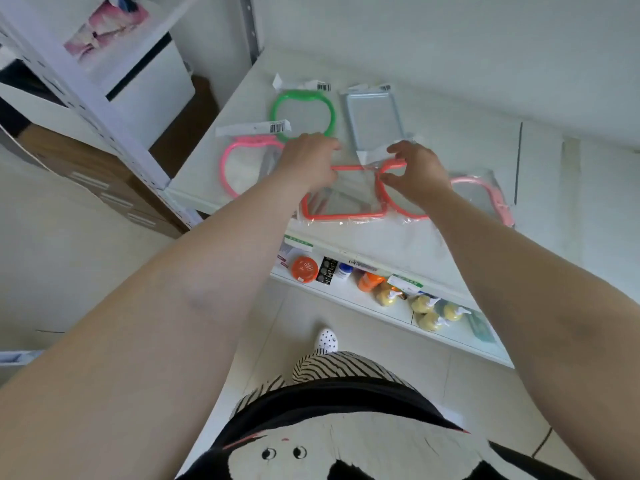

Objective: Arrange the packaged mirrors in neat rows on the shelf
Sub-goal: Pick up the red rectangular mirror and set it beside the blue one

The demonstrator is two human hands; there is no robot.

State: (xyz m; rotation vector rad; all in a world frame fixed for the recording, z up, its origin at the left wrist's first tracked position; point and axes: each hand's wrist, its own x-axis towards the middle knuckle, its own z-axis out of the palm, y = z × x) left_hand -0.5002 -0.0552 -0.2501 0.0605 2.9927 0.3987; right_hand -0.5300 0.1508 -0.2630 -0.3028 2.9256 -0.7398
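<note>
barcode labels [278,126], writing unreadable, packaged mirrors [346,195]

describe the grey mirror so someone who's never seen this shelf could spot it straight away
Start at the white upper shelf where the packaged mirrors lie flat. Look to the back row, beyond the right hand, just right of the green round-framed mirror in its clear bag. The pale grey rectangular-framed mirror in a clear bag is the only straight-sided, colourless frame; the others visible are green, pink or orange.
</note>
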